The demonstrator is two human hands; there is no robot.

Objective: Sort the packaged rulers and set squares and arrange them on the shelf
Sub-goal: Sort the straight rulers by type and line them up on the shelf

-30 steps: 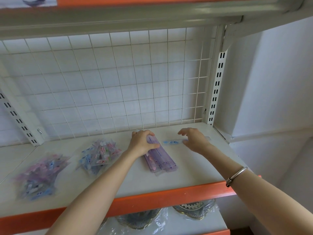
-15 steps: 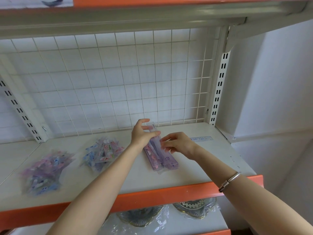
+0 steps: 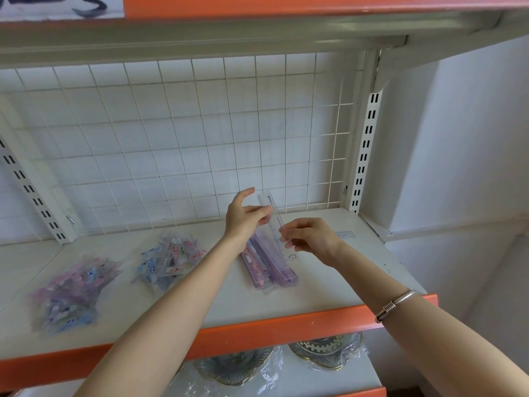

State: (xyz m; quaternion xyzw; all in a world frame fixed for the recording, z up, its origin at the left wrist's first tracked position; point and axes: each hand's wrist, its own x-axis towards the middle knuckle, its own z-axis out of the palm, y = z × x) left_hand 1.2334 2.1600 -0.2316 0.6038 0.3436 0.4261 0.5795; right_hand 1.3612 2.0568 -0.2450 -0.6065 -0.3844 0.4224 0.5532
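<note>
Currently a packaged ruler (image 3: 271, 214) is pinched by left hand (image 3: 243, 219) and right hand (image 3: 310, 240), tilted above the purple stack (image 3: 270, 267) on the shelf (image 3: 337, 285); next, alignment and flat placement are likely needed.

We list one white metal shelf (image 3: 315, 293) with an orange front edge (image 3: 286, 325), backed by a white wire grid (image 3: 171, 138) and a slotted upright (image 3: 365, 150). We also list an upper shelf (image 3: 229, 35) overhead and a plain pale wall (image 3: 472, 138) at right, in soft, even light.
</note>
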